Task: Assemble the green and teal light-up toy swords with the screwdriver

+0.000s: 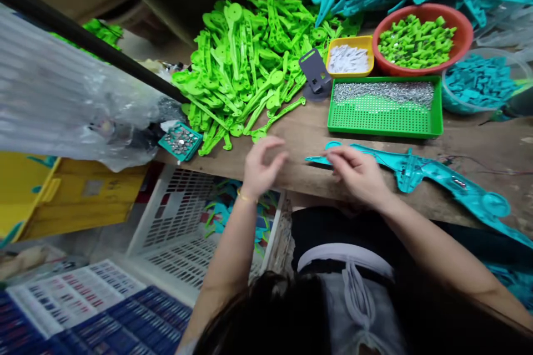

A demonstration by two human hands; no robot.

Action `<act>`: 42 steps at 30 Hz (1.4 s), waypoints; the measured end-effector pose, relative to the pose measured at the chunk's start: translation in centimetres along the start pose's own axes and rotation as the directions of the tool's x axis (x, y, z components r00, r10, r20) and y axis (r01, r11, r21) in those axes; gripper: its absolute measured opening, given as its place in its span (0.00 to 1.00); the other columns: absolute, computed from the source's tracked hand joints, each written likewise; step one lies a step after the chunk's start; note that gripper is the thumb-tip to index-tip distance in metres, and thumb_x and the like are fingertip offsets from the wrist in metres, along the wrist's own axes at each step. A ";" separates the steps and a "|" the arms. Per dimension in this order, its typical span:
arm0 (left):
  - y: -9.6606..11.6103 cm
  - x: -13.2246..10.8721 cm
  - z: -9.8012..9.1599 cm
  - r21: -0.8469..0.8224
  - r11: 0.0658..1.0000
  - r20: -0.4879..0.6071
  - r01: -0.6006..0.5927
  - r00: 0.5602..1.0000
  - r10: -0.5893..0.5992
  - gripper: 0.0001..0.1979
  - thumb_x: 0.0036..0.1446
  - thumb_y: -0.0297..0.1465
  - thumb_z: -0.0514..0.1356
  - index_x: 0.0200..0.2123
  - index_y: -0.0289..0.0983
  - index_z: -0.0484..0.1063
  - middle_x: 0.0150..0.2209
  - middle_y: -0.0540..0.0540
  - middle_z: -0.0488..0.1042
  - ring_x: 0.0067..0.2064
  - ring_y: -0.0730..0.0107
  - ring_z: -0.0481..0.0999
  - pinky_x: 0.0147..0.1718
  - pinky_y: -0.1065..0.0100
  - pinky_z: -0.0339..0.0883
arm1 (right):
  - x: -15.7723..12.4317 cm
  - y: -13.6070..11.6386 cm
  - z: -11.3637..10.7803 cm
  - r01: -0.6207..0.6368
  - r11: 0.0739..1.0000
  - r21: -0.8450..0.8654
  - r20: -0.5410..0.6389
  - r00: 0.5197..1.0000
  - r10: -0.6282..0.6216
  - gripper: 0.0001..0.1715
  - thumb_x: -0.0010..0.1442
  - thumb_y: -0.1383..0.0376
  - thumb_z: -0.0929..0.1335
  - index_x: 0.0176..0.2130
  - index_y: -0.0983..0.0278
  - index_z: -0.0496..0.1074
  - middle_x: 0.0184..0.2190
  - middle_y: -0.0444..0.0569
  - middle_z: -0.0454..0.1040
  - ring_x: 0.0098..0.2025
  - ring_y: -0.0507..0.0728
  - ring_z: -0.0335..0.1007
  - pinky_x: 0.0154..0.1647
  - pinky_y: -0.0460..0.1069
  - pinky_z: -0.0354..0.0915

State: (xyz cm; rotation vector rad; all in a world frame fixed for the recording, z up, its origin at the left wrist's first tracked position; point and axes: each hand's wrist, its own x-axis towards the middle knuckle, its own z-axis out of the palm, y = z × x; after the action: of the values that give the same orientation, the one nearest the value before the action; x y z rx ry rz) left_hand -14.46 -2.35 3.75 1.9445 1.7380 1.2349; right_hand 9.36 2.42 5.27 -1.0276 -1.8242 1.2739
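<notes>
My left hand [261, 166] hovers over the front edge of the wooden bench [300, 133], fingers curled and apart, holding nothing I can see. My right hand [356, 172] rests on the left end of a long teal plastic part [416, 169] lying across the bench, fingers closed on it. Just beyond my left hand lies a big heap of bright green plastic arms [245, 61].
A green mesh tray [385, 116] holds small metal screws. Behind it stand a yellow tub [350, 58], a red bowl of green pieces [420, 39] and a clear bowl of teal pieces [483, 80]. A small teal box [181, 141], a white crate [195, 227] and a yellow bin [75, 194] sit to the left.
</notes>
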 end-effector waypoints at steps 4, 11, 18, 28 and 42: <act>-7.4 1.0 -1.0 0.435 0.893 0.021 0.120 0.989 -0.143 0.14 0.56 0.35 0.61 0.45 0.36 0.72 0.56 0.35 0.68 0.60 0.50 0.64 0.60 0.47 0.56 | 0.6 2.7 -2.5 0.021 0.950 -0.312 -0.207 0.974 -0.090 0.21 0.67 0.56 0.60 0.49 0.62 0.75 0.40 0.51 0.78 0.42 0.58 0.74 0.47 0.55 0.67; -5.2 -2.4 -0.3 0.461 0.887 0.214 -0.003 0.971 -0.109 0.18 0.59 0.40 0.59 0.48 0.36 0.72 0.46 0.39 0.70 0.50 0.55 0.69 0.52 0.53 0.64 | -2.3 6.2 -3.2 0.071 0.782 -0.619 -0.018 0.994 -0.105 0.19 0.68 0.59 0.60 0.49 0.62 0.74 0.48 0.52 0.77 0.50 0.62 0.72 0.48 0.57 0.65; -3.1 -2.4 0.9 0.304 0.940 0.424 -0.154 0.906 0.011 0.27 0.57 0.39 0.60 0.60 0.40 0.64 0.62 0.36 0.60 0.65 0.48 0.56 0.61 0.45 0.53 | -5.6 6.4 -5.3 0.199 0.785 -0.587 0.073 0.978 -0.194 0.16 0.67 0.62 0.62 0.48 0.64 0.74 0.42 0.52 0.80 0.43 0.57 0.75 0.45 0.54 0.66; 3.2 -0.9 4.8 0.057 0.935 0.384 -0.350 0.872 0.303 0.22 0.56 0.42 0.64 0.52 0.39 0.71 0.46 0.43 0.78 0.52 0.59 0.75 0.62 0.48 0.55 | -5.3 6.3 -4.4 0.144 0.715 -0.684 -0.018 0.977 -0.214 0.17 0.67 0.62 0.61 0.46 0.65 0.75 0.37 0.52 0.80 0.39 0.57 0.75 0.40 0.52 0.64; 6.2 -4.2 8.5 0.002 0.979 0.414 -0.205 0.891 0.186 0.17 0.61 0.34 0.58 0.53 0.37 0.69 0.49 0.41 0.77 0.52 0.61 0.74 0.60 0.50 0.59 | -4.9 6.8 -3.1 -0.019 0.675 -0.737 -0.201 0.961 -0.192 0.19 0.67 0.62 0.59 0.45 0.66 0.76 0.36 0.53 0.80 0.35 0.57 0.73 0.39 0.51 0.61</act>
State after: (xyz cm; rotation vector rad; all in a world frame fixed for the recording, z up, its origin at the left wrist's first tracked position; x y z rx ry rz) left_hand -3.79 -4.90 1.01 2.2522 1.3932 0.7617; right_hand 15.72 0.82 -0.71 -1.4161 -2.1729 0.2552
